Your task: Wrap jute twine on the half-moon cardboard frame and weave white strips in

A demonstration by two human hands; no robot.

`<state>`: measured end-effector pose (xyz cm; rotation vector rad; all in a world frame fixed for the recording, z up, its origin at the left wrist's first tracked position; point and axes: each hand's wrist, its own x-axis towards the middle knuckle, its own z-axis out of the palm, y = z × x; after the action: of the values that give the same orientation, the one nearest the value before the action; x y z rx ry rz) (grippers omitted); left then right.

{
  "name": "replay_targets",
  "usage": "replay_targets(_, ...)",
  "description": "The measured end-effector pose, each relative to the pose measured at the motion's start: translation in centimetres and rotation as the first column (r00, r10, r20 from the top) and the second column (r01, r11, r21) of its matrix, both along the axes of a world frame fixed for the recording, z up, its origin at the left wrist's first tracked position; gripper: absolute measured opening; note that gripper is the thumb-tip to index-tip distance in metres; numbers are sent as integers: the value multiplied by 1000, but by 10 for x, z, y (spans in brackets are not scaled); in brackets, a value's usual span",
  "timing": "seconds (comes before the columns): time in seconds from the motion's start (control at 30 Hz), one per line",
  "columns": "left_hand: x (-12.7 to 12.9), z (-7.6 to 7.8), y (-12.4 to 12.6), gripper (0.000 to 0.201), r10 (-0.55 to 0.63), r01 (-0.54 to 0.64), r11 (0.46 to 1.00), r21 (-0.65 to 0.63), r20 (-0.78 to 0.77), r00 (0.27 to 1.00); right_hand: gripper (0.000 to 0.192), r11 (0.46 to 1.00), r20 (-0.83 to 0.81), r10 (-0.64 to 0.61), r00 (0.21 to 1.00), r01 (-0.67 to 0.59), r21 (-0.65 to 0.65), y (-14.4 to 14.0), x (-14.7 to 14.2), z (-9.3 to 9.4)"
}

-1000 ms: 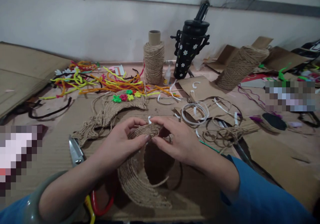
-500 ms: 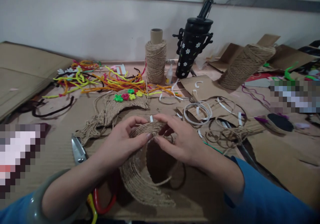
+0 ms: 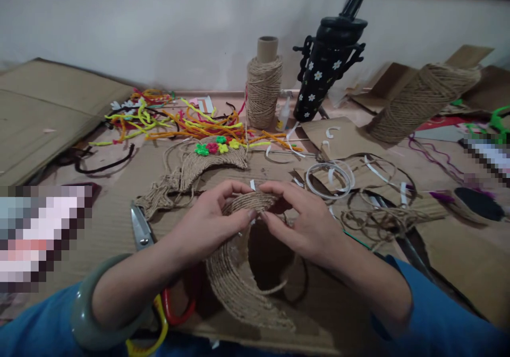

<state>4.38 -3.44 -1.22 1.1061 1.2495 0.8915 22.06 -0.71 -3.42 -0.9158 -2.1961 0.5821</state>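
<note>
**Both my hands pinch the top of a jute-wrapped arch**

A sheet of brown cardboard (image 3: 99, 240) covers the floor in front of me and carries everything; a white wall runs along its far edge.

Near the far right corner, a large cone of jute twine (image 3: 418, 104) lies tilted on its side. Just left of it a black flask with white flowers (image 3: 322, 73) leans, and beside that a smaller spool of jute (image 3: 263, 88) stands upright at the middle of the far edge. Toward the far left, a loose tangle of coloured pipe cleaners (image 3: 187, 123) is spread out.

At the middle of the near edge is the curved jute-wrapped piece (image 3: 233, 282), standing up on edge like an arch. My left hand (image 3: 207, 227) and my right hand (image 3: 308, 227) meet at its top, thumbs and fingertips closed on the wrapped rim, almost touching each other.

Just beyond my hands lies a flat jute shape with small bright flowers (image 3: 217, 147). Right of it lies a white ring (image 3: 330, 179). Scissors (image 3: 140, 232) lie under my left forearm, blades pointing away.
</note>
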Motion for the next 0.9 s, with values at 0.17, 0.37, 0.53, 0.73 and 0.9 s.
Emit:
replay_targets(0.17,-1,-2,1,21,-11,11,1000,-19,25,1000,29,999,-10,17,1000,-18,-41,1,1,0)
replay_targets(0.37,-3,-2,1,27,6,-6,1000,-24,25,1000,42,926,-174,-25,984,-43,-376,8,4,-2)
replay_targets(0.53,-2,-3,0,27,-28,28,1000,-9,-9,1000,46,811,-266,-59,962,-109,-574,6,-2,-1)
replay_targets(0.73,-1,-6,0,29,-35,38,999,24,-127,991,34,782,-250,-70,966,-102,-615,0,-7,-1)
replay_targets(0.9,-2,-6,1,32,-32,36,999,36,-85,996,29,752,-268,-131,954,-80,-654,2,-7,-2)
